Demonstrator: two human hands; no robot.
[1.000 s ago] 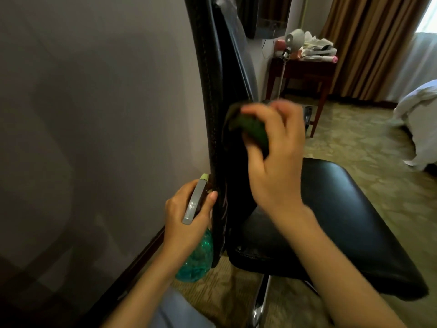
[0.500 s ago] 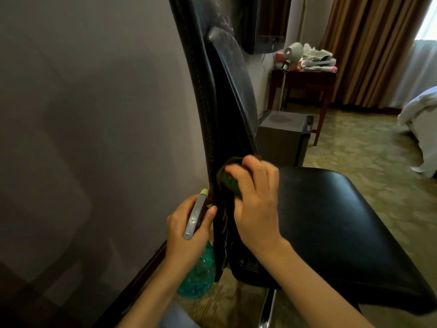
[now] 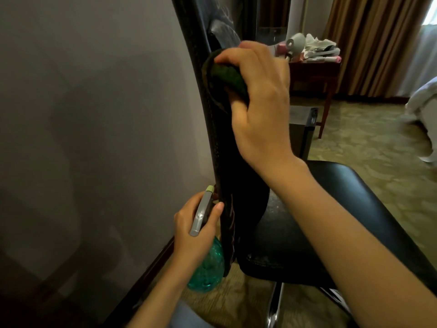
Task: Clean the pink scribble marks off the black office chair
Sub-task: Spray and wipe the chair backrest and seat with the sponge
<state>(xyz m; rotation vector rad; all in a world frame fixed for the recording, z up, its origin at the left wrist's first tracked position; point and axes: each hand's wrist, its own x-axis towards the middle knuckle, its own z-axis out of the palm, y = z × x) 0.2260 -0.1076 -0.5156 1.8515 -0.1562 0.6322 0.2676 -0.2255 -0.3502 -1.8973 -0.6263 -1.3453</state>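
Observation:
The black office chair stands side-on against the wall, its backrest running up the middle of the view. Faint pink scribble marks show low on the backrest's edge. My right hand grips a dark green cloth and presses it against the upper backrest. My left hand holds a teal spray bottle by its grey trigger head, just left of the backrest's lower edge.
A grey wall fills the left side, close behind the chair. A dark box stands behind the seat. A wooden side table with clutter stands by brown curtains. White bedding lies at the right over patterned carpet.
My right hand with the cloth went down the backrest and has now come back up to its upper part. The left hand with the bottle has stayed in place.

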